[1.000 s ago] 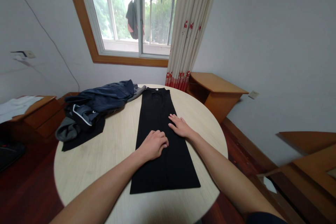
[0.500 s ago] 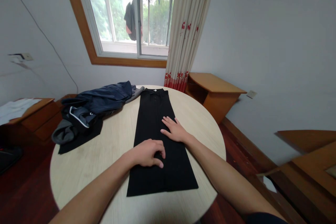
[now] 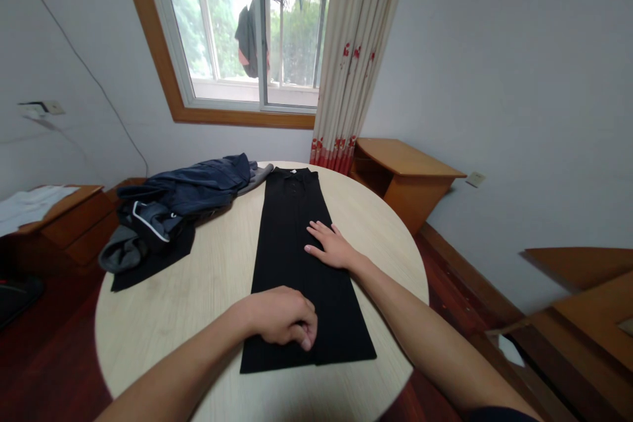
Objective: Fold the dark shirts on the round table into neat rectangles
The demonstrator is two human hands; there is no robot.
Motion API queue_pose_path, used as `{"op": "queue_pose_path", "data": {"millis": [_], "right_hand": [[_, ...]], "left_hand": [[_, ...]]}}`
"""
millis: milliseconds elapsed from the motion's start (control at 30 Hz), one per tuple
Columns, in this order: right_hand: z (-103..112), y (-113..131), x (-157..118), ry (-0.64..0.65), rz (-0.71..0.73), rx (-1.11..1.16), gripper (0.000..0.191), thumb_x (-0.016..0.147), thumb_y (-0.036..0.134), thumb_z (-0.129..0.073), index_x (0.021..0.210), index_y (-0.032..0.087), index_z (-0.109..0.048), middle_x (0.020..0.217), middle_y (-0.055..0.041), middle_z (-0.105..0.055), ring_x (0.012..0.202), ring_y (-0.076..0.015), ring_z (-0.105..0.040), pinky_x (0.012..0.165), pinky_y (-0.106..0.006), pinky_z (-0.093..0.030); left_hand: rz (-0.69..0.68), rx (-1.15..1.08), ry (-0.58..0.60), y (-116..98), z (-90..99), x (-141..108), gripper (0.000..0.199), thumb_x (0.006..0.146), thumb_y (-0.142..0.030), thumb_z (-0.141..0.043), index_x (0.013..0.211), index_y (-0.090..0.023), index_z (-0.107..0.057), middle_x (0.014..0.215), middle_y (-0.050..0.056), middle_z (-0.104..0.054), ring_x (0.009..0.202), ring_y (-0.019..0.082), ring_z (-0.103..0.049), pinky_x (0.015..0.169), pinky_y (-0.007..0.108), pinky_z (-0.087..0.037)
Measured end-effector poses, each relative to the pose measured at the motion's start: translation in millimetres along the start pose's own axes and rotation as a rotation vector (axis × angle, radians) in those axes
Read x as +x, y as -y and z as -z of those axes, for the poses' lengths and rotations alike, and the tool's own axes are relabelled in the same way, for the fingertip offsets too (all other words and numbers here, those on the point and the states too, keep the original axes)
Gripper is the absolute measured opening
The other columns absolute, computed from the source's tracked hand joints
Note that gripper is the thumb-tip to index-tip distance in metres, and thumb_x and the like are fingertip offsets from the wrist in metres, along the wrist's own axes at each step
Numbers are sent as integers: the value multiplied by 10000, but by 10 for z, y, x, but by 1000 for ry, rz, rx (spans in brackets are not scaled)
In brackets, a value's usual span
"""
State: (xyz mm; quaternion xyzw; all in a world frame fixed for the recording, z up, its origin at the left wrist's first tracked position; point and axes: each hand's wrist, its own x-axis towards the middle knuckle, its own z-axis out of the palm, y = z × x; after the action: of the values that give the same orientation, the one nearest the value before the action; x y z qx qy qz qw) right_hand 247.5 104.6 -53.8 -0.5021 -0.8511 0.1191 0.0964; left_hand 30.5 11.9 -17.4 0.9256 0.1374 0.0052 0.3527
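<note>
Black trousers (image 3: 281,231) lie flat and lengthwise on the round pale table (image 3: 217,277), waistband at the far edge and hems toward me. My right hand (image 3: 332,247) rests palm down on their right side, fingers spread, holding nothing. Over the lower part of the legs is my left hand (image 3: 287,320), its fingers curled in and pressed together. What those fingers hold, if anything, is hidden beneath them.
A heap of dark blue, black and grey clothes (image 3: 188,188) covers the table's left side. Behind the table stand a wooden cabinet (image 3: 405,158) and a curtain (image 3: 346,66) beside the window. A wooden drawer unit (image 3: 74,231) is at the left.
My left hand has moved down the trousers toward the hems, and its fingers have closed from a loose curl. My right hand has stayed in place.
</note>
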Motion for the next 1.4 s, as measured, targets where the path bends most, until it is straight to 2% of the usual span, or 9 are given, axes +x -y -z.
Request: {"op": "queue_pose_path", "data": {"millis": [200, 400, 500, 800, 933, 1033, 1200, 1300, 1400], "right_hand": [[1, -29, 10, -20, 10, 43, 651, 999, 549, -430, 1540, 188, -415, 1635, -134, -302, 1531, -302, -230, 1225, -585, -142], [133, -365, 30, -266, -86, 122, 488, 957, 220, -433, 1419, 154, -576, 1501, -131, -526, 1415, -247, -456, 1202, -464, -309], [198, -502, -1, -280, -113, 153, 519, 858, 108, -490, 1353, 146, -639, 1479, -141, -543, 1387, -249, -488, 1197, -439, -338], [338, -455, -189, 52, 60, 285, 675, 659, 144, -733, 1323, 252, -678, 1632, -124, -319, 1519, -345, -252, 1214, -553, -236], [379, -399, -204, 95, 115, 252, 551, 654, 225, -801, 1199, 281, -752, 1581, -120, -417, 1523, -383, -216, 1205, -654, -58], [411, -329, -217, 149, 181, 344, 350, 678, 270, -799, 1028, 280, -810, 1400, -100, -624, 1462, -376, -366, 1207, -651, -25], [487, -261, -287, 298, 253, 608, 223, 758, 398, -763, 902, 240, -824, 1032, -79, -781, 1206, -316, -637, 1178, -545, -287], [542, -274, -354, 462, 234, 798, 359, 728, 491, -803, 891, 171, -810, 964, -105, -779, 986, -275, -712, 945, -421, -522], [561, -274, -359, 493, 228, 955, 410, 693, 525, -839, 781, 131, -771, 837, -91, -759, 777, -203, -699, 750, -305, -547]], "left_hand": [[32, -226, -57, 60, 82, -6, 172, 822, -380, -782, 861, -214, -763, 859, 14, -717, 704, 129, -631, 643, 224, -471], [374, 110, -617, 666, 436, -416, 246, 884, -182, -531, 1011, -177, -741, 1093, 94, -718, 1040, 223, -657, 991, 382, -495], [484, 218, -752, 966, 509, -601, 336, 842, -169, -503, 1077, -176, -743, 1315, 120, -658, 1234, 263, -593, 1118, 450, -423], [387, 157, -528, 919, 448, -531, 355, 810, -261, -649, 1158, -245, -722, 1482, 96, -559, 1429, 295, -443, 1212, 591, -222], [351, 79, -558, 879, 448, -523, 302, 873, -268, -583, 1134, -261, -737, 1366, 54, -663, 1356, 257, -536, 1217, 554, -232], [331, 8, -562, 762, 502, -548, 368, 911, -238, -488, 1178, -254, -741, 1298, 46, -705, 1270, 229, -611, 1193, 475, -316], [339, -128, -406, 387, 615, -604, 332, 903, -236, -504, 1090, -205, -777, 1138, 42, -769, 1077, 215, -703, 999, 337, -506], [324, -306, -277, 202, 655, -656, 252, 904, -303, -586, 1000, -189, -789, 1026, 38, -789, 968, 207, -721, 886, 287, -539], [272, -536, -262, 198, 660, -660, 294, 850, -437, -705, 905, -158, -780, 893, 57, -782, 833, 197, -708, 759, 264, -543]]}}
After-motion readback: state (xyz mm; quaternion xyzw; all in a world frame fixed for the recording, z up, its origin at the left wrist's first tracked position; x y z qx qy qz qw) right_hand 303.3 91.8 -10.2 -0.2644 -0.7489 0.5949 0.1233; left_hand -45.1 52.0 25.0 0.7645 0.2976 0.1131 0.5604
